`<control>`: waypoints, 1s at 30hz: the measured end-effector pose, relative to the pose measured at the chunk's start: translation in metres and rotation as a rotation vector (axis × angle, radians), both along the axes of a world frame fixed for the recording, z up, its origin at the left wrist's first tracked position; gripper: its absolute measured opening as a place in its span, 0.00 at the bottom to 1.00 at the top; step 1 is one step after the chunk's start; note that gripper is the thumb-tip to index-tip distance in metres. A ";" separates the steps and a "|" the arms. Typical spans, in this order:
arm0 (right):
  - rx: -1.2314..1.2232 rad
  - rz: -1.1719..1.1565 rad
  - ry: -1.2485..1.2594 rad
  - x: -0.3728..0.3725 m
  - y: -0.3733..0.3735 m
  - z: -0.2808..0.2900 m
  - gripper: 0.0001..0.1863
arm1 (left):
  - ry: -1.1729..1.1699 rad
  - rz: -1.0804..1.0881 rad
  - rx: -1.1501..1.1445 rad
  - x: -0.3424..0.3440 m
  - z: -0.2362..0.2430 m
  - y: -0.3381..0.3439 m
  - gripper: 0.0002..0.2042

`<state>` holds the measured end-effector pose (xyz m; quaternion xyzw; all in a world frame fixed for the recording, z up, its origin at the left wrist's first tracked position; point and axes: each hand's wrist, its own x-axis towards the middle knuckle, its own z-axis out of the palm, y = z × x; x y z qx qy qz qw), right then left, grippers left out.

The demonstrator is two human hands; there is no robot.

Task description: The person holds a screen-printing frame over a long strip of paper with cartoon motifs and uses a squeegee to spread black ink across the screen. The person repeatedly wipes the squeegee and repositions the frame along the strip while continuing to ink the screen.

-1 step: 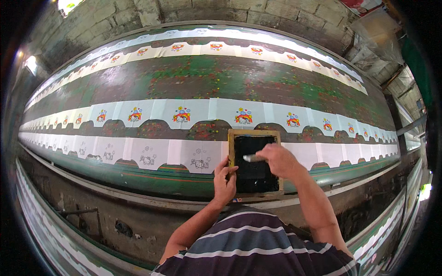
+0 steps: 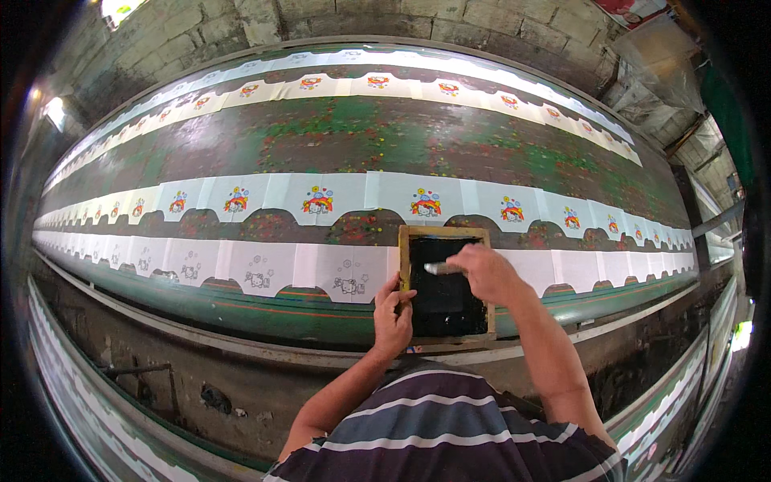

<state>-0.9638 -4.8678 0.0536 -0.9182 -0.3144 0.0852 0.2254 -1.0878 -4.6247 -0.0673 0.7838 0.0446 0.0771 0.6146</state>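
Observation:
A wooden-framed printing screen (image 2: 444,231) lies at the table's near edge, over the near row of white cloth pieces (image 2: 309,261). Its dark mesh (image 2: 444,301) is smeared with black ink. My left hand (image 2: 393,320) grips the left side of the frame, thumb and fingers closed on the wood. Over the upper part of the mesh, my right hand (image 2: 491,277) is closed round a small squeegee (image 2: 438,267) with a pale end pointing left. Left of the screen, the near pieces carry thin dark outline prints (image 2: 350,285); cloth under the screen is hidden.
Beyond lies a row of pale pieces with colourful rainbow prints (image 2: 425,202). Two more cloth rows (image 2: 377,84) run along the far side of the long, ink-spotted green table (image 2: 345,128). A block wall (image 2: 369,24) stands behind it. A metal rail (image 2: 321,353) edges the near side.
My right hand and the squeegee have shifted slightly away from me across the mesh. The left hand stays on the frame.

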 end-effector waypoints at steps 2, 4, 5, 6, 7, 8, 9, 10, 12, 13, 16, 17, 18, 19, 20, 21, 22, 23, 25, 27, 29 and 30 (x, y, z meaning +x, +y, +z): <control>-0.018 -0.043 -0.065 0.020 0.006 -0.008 0.21 | -0.034 0.000 -0.013 0.003 -0.001 -0.001 0.11; -0.077 -0.098 -0.063 0.044 0.009 -0.014 0.23 | -0.049 0.002 -0.023 0.011 -0.002 -0.002 0.12; -0.057 -0.092 -0.072 0.044 0.010 -0.017 0.23 | -0.080 0.000 -0.016 0.011 -0.002 -0.002 0.13; -0.049 -0.093 -0.084 0.045 0.011 -0.019 0.23 | -0.091 -0.001 -0.008 0.011 -0.002 -0.002 0.13; -0.063 -0.106 -0.081 0.045 0.010 -0.021 0.24 | -0.095 0.003 0.004 0.011 -0.002 -0.001 0.13; -0.059 -0.094 -0.070 0.045 0.009 -0.021 0.24 | -0.101 0.001 0.004 0.011 -0.002 -0.001 0.13; -0.077 -0.097 -0.046 0.045 0.009 -0.021 0.24 | -0.101 0.002 0.008 0.011 -0.002 -0.001 0.13; -0.095 -0.103 -0.021 0.044 0.008 -0.021 0.25 | -0.088 0.005 0.018 0.010 -0.002 -0.002 0.14; -0.059 -0.095 0.009 0.048 0.009 -0.018 0.25 | -0.102 0.006 0.002 0.010 -0.003 -0.003 0.14; -0.059 -0.108 0.030 0.051 0.010 -0.016 0.25 | -0.097 0.010 0.000 0.011 -0.003 -0.003 0.14; -0.115 -0.126 0.076 0.051 0.015 -0.009 0.25 | -0.081 -0.005 0.007 0.011 -0.004 -0.002 0.09; -0.102 -0.113 0.110 0.046 0.015 -0.007 0.25 | -0.096 -0.011 0.003 0.010 -0.004 -0.002 0.09; -0.113 -0.114 0.156 0.039 0.014 -0.005 0.25 | -0.095 -0.011 -0.001 0.010 -0.004 -0.001 0.09; -0.105 -0.103 0.185 0.033 0.013 -0.002 0.25 | -0.078 -0.009 -0.004 0.010 -0.004 -0.002 0.09; -0.131 -0.090 0.178 0.025 0.013 -0.002 0.24 | -0.097 -0.010 -0.004 0.010 -0.004 -0.002 0.09; -0.136 -0.065 0.156 0.012 0.013 -0.002 0.24 | -0.098 -0.008 -0.002 0.010 -0.003 -0.002 0.09; -0.151 -0.048 0.143 -0.002 0.013 -0.003 0.23 | -0.081 -0.003 0.001 0.010 -0.003 -0.001 0.09; -0.118 -0.031 0.113 -0.016 0.013 -0.005 0.23 | -0.095 -0.001 -0.006 0.010 -0.003 -0.001 0.10; -0.077 -0.022 0.068 -0.047 0.012 -0.006 0.23 | -0.092 0.012 -0.018 0.010 -0.003 -0.001 0.13; -0.071 0.010 0.035 -0.075 0.013 -0.006 0.22 | -0.051 0.005 -0.081 0.011 -0.004 -0.001 0.14; -0.069 0.014 0.008 -0.098 0.014 -0.007 0.22 | -0.058 0.001 -0.096 0.010 -0.006 0.001 0.16; -0.068 0.001 -0.004 -0.108 0.015 -0.007 0.22 | -0.086 -0.005 -0.083 0.010 -0.007 0.001 0.16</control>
